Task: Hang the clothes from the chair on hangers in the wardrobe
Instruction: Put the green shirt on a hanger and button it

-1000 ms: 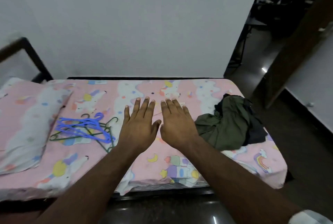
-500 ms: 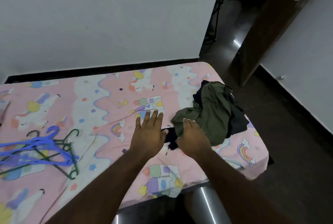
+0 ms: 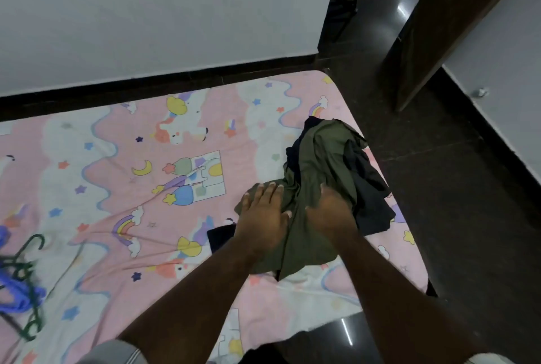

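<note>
On bed (image 3: 117, 159): left hand (image 3: 263, 214) flat on green garment (image 3: 319, 164) (crumpled); right hand (image 3: 330, 211) grips it.

A bed fills the lower left, covered by a pink bedsheet (image 3: 123, 176) printed with unicorns, rainbows, stars and a crescent moon. Toward 12 o'clock a plain white wall (image 3: 158, 12) ends in a black skirting strip. Toward 2 o'clock a brown wooden door (image 3: 439, 18) stands over a dark glossy floor (image 3: 456, 182) showing light glints.
</note>
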Demonstrator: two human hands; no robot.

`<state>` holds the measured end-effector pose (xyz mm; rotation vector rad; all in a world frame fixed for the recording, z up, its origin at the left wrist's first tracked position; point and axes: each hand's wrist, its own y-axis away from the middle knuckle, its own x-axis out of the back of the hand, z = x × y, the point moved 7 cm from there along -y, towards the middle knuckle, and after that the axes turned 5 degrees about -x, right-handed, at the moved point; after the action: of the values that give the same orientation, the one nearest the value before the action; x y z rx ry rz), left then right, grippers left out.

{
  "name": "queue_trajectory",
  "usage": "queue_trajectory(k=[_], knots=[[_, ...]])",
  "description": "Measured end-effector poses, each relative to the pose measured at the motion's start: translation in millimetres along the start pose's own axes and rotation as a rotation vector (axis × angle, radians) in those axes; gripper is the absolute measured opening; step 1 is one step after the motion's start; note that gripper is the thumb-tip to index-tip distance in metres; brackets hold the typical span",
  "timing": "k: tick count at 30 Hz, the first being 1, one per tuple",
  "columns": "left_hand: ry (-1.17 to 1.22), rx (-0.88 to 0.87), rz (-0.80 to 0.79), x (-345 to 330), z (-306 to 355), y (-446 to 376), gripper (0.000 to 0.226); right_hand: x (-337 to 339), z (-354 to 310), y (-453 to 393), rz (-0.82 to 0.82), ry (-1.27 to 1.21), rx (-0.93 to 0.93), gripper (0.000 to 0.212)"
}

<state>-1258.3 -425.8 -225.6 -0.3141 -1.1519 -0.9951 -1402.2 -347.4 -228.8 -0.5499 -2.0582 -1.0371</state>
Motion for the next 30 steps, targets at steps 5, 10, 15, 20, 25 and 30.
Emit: queue_trajectory(k=[5, 10, 15, 20, 25, 30], knots=[[0.082, -0.044, -0.030, -6, 30, -75, 0.063, 39, 17, -73, 0.101, -0.167, -0.068, 0.067], [0.176, -0.038, -0.030, -11, 44, -144, 0.060, 54, 23, -129, 0.131, -0.302, -0.138, 0.064], [0.279, 0.016, -0.033, -20, 49, -200, 0.060, 56, 37, -169, 0.178, -0.424, -0.188, 0.053], [0.364, 0.020, 0.070, -6, 55, -234, 0.057, 61, 38, -186, 0.231, -0.556, -0.163, 0.050], [0.316, -0.039, 0.112, 8, 61, -257, 0.056, 120, 58, -210, 0.516, -0.501, -0.196, 0.029], [0.318, -0.086, 0.129, -1, 65, -273, 0.056, 131, 93, -278, 0.345, -0.369, -0.310, 0.034]])
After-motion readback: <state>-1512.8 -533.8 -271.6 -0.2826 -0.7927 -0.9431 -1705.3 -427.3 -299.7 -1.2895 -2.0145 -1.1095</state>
